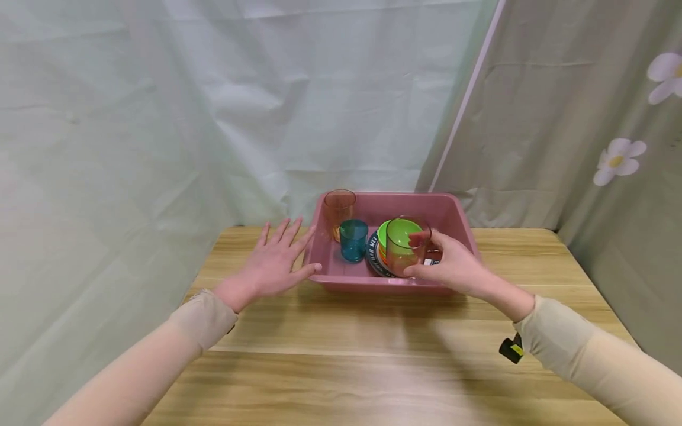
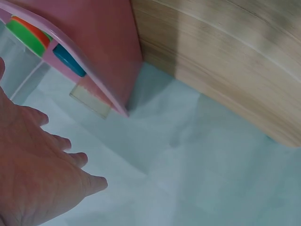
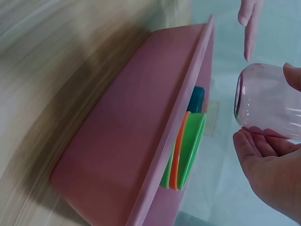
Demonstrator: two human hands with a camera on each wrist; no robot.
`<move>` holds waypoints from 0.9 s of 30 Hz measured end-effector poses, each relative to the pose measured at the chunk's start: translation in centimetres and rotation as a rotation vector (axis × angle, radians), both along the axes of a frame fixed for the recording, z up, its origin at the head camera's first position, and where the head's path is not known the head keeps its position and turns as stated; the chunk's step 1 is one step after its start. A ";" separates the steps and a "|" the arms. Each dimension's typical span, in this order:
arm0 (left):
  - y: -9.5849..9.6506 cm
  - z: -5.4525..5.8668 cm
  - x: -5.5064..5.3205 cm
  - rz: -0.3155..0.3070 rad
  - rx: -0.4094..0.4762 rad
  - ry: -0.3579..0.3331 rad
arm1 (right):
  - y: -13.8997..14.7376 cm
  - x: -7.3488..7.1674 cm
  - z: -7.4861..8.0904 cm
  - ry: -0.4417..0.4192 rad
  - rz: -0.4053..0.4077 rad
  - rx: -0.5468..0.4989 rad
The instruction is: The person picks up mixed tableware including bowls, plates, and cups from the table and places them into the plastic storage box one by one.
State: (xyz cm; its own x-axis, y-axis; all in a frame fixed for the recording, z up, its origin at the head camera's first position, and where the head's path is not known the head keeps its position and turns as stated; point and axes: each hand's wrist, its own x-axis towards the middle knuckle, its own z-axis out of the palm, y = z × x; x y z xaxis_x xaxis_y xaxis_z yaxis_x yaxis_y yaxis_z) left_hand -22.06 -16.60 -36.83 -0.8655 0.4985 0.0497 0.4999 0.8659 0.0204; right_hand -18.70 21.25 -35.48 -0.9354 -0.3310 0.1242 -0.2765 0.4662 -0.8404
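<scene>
My right hand (image 1: 453, 266) grips a clear pinkish cup (image 3: 268, 101) between thumb and fingers, above the front right part of a pink plastic basin (image 1: 373, 281). In the right wrist view the cup is outside the rim line, over the bowls. My left hand (image 1: 272, 263) hovers at the basin's left side, fingers spread and straight, holding nothing. Inside the basin stand an amber glass (image 1: 339, 207) and a teal cup (image 1: 353, 239). Beside them, a green bowl (image 3: 194, 139) and an orange bowl (image 3: 179, 155) are stacked over a dark-rimmed plate with lettering (image 1: 375, 261), partly hidden behind the held cup.
The basin stands near the back edge of a wooden table (image 1: 362, 378). Pale curtain sheeting (image 1: 319, 106) hangs behind and along the sides, with flower prints on the right. A small black device (image 1: 512, 349) is strapped at the right wrist.
</scene>
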 end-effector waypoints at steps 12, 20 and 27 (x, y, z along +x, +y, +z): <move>0.5 0.3 -0.1 0.003 0.038 -0.057 | -0.4 0.0 -0.6 -0.031 -0.002 0.017; 4.8 2.1 0.9 -0.079 0.347 -0.207 | -1.2 0.2 -0.3 -0.006 0.022 0.042; 8.5 2.8 1.7 -0.112 0.636 -0.311 | -2.2 0.4 -0.3 0.002 0.053 0.040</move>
State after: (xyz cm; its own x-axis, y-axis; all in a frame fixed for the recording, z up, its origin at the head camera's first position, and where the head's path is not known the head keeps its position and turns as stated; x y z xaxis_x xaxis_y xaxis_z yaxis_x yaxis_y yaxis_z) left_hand -20.37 -8.15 -34.01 -0.8319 0.5418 0.1199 0.4746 0.5827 0.6598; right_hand -18.29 19.04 -35.75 -0.9161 -0.3852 0.1114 -0.3034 0.4843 -0.8206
